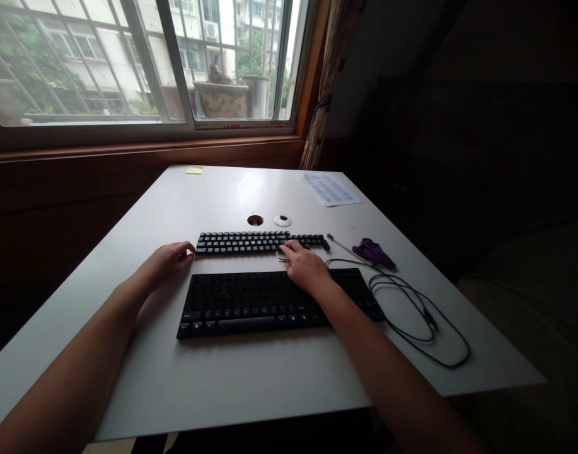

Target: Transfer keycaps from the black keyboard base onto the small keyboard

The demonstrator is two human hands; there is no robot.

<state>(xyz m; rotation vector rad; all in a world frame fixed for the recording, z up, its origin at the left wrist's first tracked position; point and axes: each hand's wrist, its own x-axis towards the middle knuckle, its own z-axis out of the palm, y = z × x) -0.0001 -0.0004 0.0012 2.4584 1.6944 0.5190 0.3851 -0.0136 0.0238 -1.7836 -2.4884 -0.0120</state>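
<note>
A black keyboard (251, 320) lies on the white table (251, 378); its lower two rows have keys, while the rows above look bare. Beyond it, loose black keycaps (241, 242) are laid out in rows. My left hand (170, 260) rests at the left end of these rows, fingers curled together by the end key; whether they grip anything is hidden. Over the right part of the rows is my right hand (304, 265), its thumb and fingers pinched near a keycap, with a small tool-like object (283, 260) just below the fingertips.
Right of the keyboard lie a coiled black cable (411, 337), a purple cloth (374, 252) and a thin brush (345, 247). Farther back are a table hole (255, 220), a round white cover (282, 221), printed paper (331, 189) and a yellow note (195, 170).
</note>
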